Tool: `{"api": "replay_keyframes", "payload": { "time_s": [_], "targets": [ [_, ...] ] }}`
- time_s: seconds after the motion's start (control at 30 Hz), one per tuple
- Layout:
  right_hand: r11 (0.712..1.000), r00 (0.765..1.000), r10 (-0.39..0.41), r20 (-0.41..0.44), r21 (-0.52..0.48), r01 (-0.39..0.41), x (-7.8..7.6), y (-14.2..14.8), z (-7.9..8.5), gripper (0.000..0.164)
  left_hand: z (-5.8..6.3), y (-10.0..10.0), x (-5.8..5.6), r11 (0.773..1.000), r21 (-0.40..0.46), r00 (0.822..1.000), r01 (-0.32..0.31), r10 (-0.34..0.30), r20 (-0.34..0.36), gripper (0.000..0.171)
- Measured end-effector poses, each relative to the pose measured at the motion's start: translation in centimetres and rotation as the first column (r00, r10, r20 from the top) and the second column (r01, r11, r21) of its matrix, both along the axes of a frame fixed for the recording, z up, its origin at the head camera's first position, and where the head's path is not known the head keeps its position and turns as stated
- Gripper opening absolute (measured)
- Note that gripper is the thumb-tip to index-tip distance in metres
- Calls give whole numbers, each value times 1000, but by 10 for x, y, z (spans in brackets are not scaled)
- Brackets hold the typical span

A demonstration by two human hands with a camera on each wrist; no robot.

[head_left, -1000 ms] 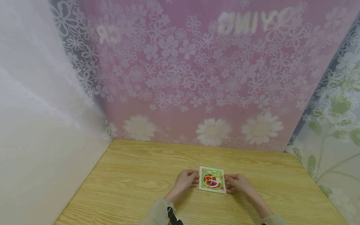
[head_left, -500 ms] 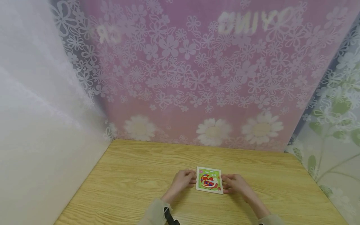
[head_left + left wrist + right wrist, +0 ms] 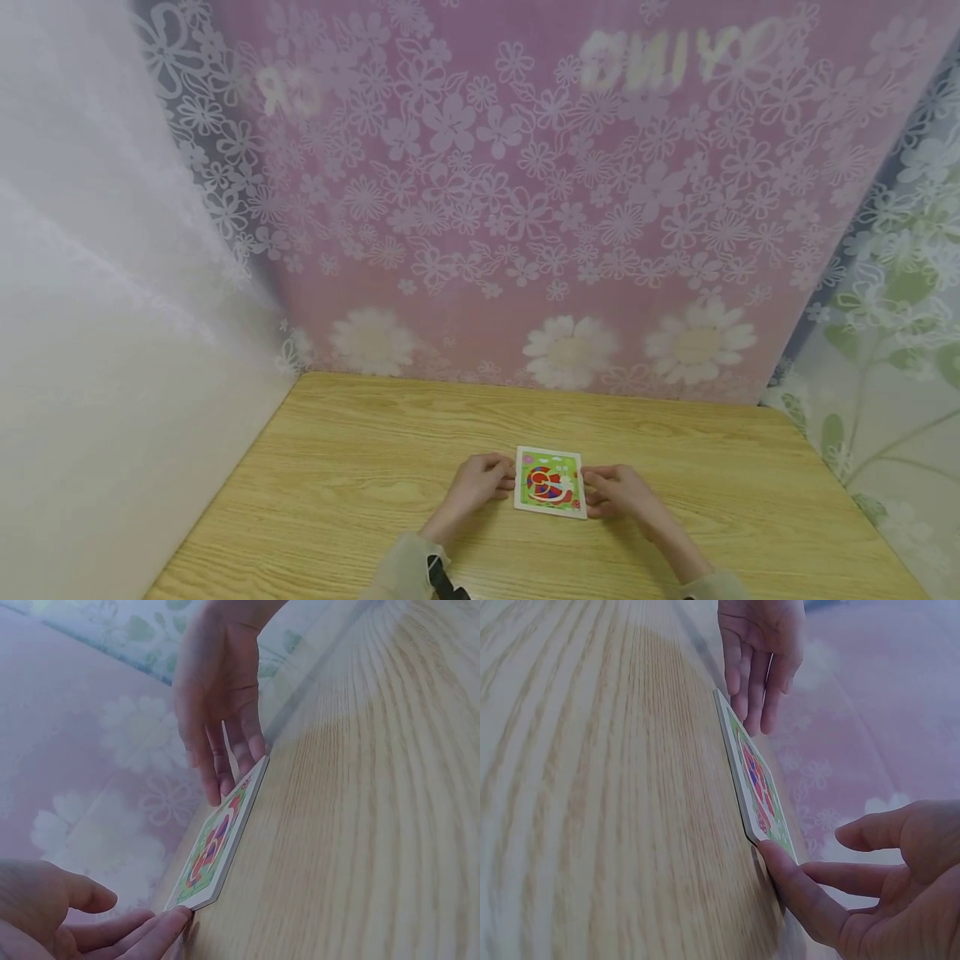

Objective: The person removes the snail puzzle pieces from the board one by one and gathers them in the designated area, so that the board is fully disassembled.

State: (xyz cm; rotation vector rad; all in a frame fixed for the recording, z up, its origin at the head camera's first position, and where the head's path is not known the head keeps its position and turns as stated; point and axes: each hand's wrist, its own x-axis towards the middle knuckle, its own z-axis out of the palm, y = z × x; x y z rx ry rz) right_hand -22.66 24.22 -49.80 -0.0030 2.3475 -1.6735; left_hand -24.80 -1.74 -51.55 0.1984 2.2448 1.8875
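A square puzzle board with a white rim lies flat on the table, its green picture showing a red and blue snail. At its left edge is my left hand, fingers extended and fingertips touching the side. My right hand touches the opposite edge in the same way. In the left wrist view the left thumb stands off the board, and the fingertips meet its corner. The right wrist view shows the right thumb also apart from the board, with a fingertip against the rim.
The wood-grain table carries the board. A pink flowered cloth hangs behind it, a white one at the left and a leaf-patterned one at the right. A black strap circles the left wrist.
The puzzle board has slid a little to the left across the table, both hands moving along with it at its edges. Its angle looks nearly the same.
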Motion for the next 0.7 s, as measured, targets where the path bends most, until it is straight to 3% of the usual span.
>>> {"api": "replay_keyframes", "payload": {
  "time_s": [0.7],
  "targets": [
    [997, 997, 82, -9, 10, -82, 2, -7, 1, 47, 0, -13, 7, 999, -50, 998, 20, -23, -53, 28]
  ]
}}
